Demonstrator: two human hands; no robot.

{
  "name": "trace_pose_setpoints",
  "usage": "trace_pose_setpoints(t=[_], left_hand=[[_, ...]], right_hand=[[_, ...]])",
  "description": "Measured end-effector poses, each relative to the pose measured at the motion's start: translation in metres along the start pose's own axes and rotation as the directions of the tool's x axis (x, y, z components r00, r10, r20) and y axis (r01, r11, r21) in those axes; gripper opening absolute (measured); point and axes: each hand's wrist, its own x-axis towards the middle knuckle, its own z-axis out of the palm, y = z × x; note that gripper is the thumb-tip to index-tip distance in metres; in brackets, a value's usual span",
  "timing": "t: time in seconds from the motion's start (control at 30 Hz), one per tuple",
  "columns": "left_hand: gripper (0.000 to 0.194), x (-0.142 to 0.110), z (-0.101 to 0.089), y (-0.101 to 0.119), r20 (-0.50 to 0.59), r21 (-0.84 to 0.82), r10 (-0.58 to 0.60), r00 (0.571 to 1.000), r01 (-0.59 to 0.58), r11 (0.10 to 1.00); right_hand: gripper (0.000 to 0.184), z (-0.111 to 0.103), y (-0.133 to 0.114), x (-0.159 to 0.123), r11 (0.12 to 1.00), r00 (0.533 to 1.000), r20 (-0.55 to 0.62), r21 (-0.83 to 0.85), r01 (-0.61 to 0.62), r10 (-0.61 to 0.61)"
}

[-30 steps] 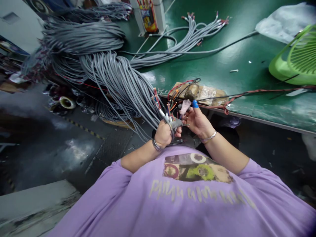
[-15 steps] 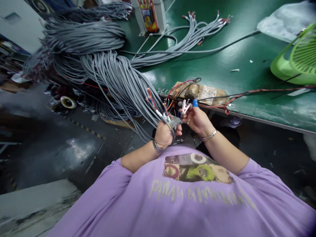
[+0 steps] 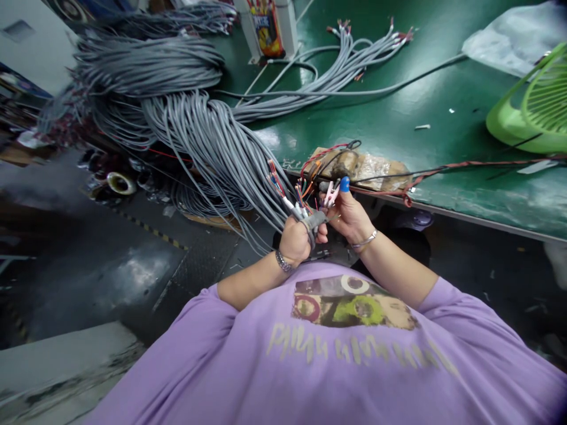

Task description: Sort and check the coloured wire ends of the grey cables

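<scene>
My left hand (image 3: 296, 241) is closed round a bunch of grey cable ends. A grey band or sleeve (image 3: 314, 220) lies across them at the fingers. From this fist, stripped coloured wires (image 3: 278, 180) fan upward in orange, blue, red and white. Just to its right is my right hand (image 3: 351, 217), its thumb raised and capped with a blue finger cot (image 3: 344, 184). A pink clip (image 3: 331, 195) sits between that thumb and the curled fingers, which appear to grip it. Thin wires show by these fingertips, too small to tell apart.
Thick loops of grey cable (image 3: 212, 136) hang over the green table (image 3: 443, 130) at left. At the table edge lies a taped brown block (image 3: 376, 168) with red and black leads. A green fan (image 3: 531, 112), a plastic bag (image 3: 514, 38) and more cables (image 3: 336, 77) are farther back.
My right hand has shifted slightly left, closer to my left hand, and the pink clip has moved a little left too. My left hand keeps its hold on the cables, nearly still.
</scene>
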Motion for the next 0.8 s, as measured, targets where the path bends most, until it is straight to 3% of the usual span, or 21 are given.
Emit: trace_pose_setpoints(t=[0.33, 0.6, 0.8], left_hand=[[0.040, -0.009, -0.002, 0.002, 0.011, 0.002, 0.035, 0.999, -0.035, 0.999], [0.036, -0.012, -0.004, 0.000, -0.064, -0.024, 0.108, 0.992, -0.110, 0.994], [0.039, -0.007, 0.001, -0.003, -0.083, -0.055, 0.133, 0.988, -0.138, 0.989]], right_hand=[[0.067, -0.002, -0.008, -0.011, 0.994, 0.994, 0.016, -0.032, -0.108, 0.109], [0.044, -0.002, -0.020, -0.018, 0.990, 0.992, 0.030, -0.073, -0.121, 0.124], [0.045, -0.001, -0.015, -0.020, 0.997, 0.997, 0.045, -0.035, -0.065, 0.066]])
